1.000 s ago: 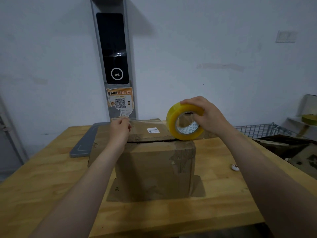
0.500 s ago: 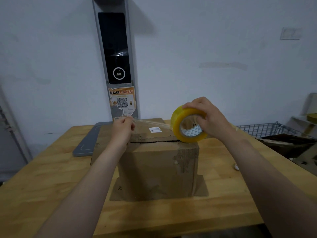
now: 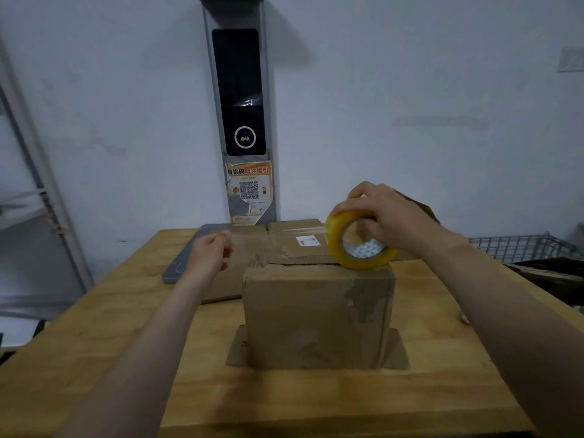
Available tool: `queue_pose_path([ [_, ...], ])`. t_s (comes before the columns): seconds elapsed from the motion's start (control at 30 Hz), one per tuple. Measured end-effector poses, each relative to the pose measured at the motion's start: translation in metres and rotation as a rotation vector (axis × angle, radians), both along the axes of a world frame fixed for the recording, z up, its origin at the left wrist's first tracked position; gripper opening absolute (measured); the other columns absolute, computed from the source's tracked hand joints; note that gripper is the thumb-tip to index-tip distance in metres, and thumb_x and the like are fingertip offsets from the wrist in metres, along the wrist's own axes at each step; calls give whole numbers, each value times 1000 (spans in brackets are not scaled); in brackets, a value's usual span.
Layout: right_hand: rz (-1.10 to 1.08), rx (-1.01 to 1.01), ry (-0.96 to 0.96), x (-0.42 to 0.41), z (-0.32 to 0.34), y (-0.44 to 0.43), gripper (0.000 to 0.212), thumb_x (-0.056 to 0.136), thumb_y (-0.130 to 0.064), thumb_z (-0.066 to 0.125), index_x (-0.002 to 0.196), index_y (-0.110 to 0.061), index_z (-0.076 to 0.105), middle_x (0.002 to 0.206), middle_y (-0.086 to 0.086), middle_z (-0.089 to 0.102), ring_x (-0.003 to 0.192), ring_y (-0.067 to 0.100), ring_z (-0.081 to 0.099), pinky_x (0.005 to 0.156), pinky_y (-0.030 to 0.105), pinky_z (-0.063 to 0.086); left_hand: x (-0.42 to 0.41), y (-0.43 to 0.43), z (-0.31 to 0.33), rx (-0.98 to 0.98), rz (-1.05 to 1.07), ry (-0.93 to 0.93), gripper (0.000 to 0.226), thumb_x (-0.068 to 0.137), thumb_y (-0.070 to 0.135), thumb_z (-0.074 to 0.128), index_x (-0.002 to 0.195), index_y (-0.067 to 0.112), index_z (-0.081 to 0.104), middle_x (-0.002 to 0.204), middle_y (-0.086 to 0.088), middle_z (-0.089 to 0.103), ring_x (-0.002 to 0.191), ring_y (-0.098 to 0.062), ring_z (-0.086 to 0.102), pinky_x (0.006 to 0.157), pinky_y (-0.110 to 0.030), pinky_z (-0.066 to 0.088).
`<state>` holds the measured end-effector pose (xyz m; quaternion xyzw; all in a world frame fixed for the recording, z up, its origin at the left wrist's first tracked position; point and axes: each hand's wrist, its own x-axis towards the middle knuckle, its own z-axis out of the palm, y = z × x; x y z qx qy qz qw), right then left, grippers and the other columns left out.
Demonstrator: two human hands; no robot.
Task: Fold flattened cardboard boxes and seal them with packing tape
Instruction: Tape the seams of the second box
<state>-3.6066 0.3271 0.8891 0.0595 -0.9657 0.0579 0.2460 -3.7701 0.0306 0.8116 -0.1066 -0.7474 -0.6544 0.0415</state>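
Your right hand (image 3: pixel 390 218) grips the yellow tape roll (image 3: pixel 339 245) from above, fingers curled over its rim. The roll stands on edge at the far right corner of the cardboard box (image 3: pixel 319 311), touching the top. Your left hand (image 3: pixel 208 254) hovers beyond the box's left edge, fingers pinched together on the free end of the clear tape strip (image 3: pixel 281 232), though that hand is blurred. The strip's long axis runs left to right above the far part of the box top, and the roll's open core faces near and left. The box stands upright on the wooden table (image 3: pixel 94 343), top flaps folded in with a dark gap between them, bottom flaps splayed out on the table. A wire basket (image 3: pixel 518 245) sits at the far right; I cannot tell what is in it.
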Motion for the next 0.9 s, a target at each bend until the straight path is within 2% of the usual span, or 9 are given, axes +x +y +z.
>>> queue_pose_path([
  [0.17, -35, 70, -11, -1, 2, -9, 52, 99, -10, 56, 131, -50, 57, 138, -7, 47, 117, 19, 41, 89, 41, 49, -2, -3, -34, -97, -68, -49, 37, 105, 33, 50, 75, 12, 56, 73, -2, 56, 75, -19, 56, 69, -35, 46],
  [0.3, -56, 116, -4, -1, 2, -14, 53, 99, -10, 56, 131, -51, 57, 138, -7, 48, 116, 20, 43, 83, 41, 50, -6, -1, -46, -99, -58, -90, 40, 104, 39, 52, 78, 11, 66, 76, -2, 63, 75, -19, 61, 71, -37, 49],
  [0.4, -59, 144, 5, -1, -1, -16, 52, 99, -11, 56, 132, -50, 56, 139, -7, 48, 114, 18, 43, 84, 40, 49, -8, -2, -53, -107, -60, -77, 41, 103, 42, 52, 79, 12, 69, 74, 0, 65, 74, -20, 62, 71, -38, 49],
  [0.57, -64, 157, 4, -1, -1, -18, 51, 99, -11, 55, 133, -49, 55, 139, -6, 48, 114, 18, 42, 84, 36, 46, -7, 0, -60, -66, -98, -84, 45, 104, 40, 50, 77, 8, 66, 73, -4, 64, 73, -24, 58, 70, -37, 41],
  [0.7, -70, 157, 5, -2, -2, -17, 52, 99, -11, 55, 132, -50, 55, 138, -7, 48, 112, 17, 42, 85, 39, 48, -9, -1, -51, 18, -82, -63, 41, 105, 38, 49, 70, 16, 53, 73, 0, 57, 74, -19, 56, 70, -36, 46],
  [0.8, -74, 138, -8, -2, -1, -15, 50, 100, -13, 55, 133, -51, 54, 139, -8, 47, 117, 17, 42, 84, 34, 47, -13, -7, -37, 55, -98, -26, 40, 106, 36, 49, 71, 16, 52, 70, 2, 54, 73, -17, 54, 71, -36, 46],
  [0.9, -63, 156, 1, -3, 0, -19, 51, 99, -12, 56, 131, -51, 56, 138, -8, 49, 115, 19, 44, 83, 38, 49, -14, -10, -39, 30, -100, -27, 39, 105, 35, 50, 71, 16, 52, 68, 4, 55, 74, -17, 55, 71, -37, 46],
])
